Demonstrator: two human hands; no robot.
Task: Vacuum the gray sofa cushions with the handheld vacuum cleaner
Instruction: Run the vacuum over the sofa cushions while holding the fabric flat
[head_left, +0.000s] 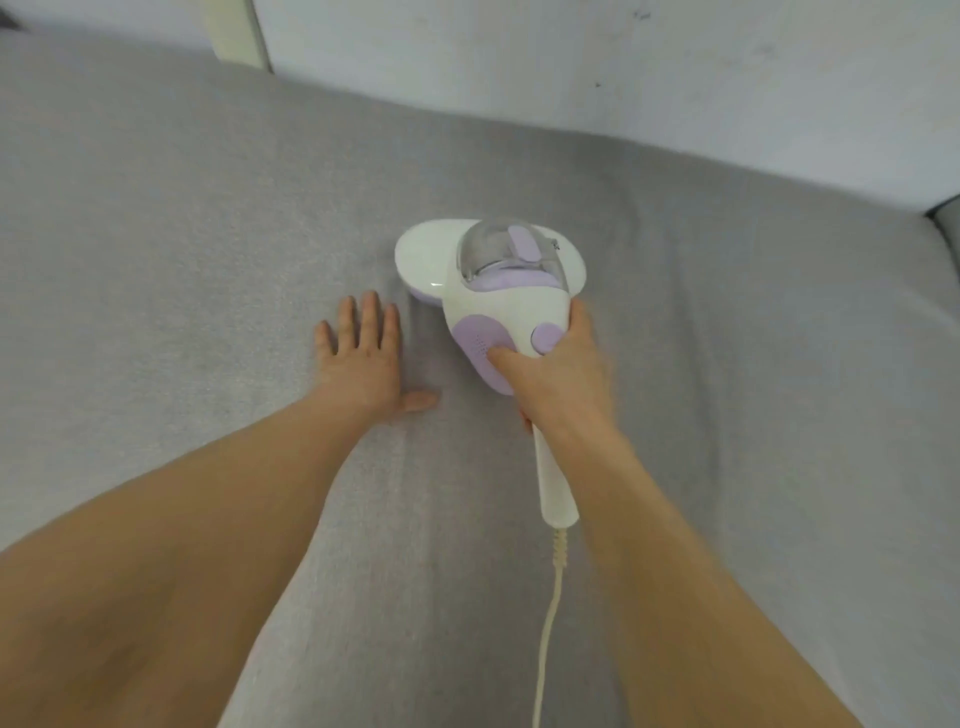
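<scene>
While right hand (558, 374) grips vacuum (498, 291) handle, left hand (363, 358) flat on cushion (182, 234) beside.

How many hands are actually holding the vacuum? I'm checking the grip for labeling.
1. The right hand grips the vacuum by its handle; the left hand lies flat on the gray cushion beside it.

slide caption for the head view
Right hand runs a corded handheld vacuum over the gray cushion; left hand lies flat beside it.

left hand (363, 358): flat, fingers spread | right hand (558, 379): gripping, fingers curled
</scene>
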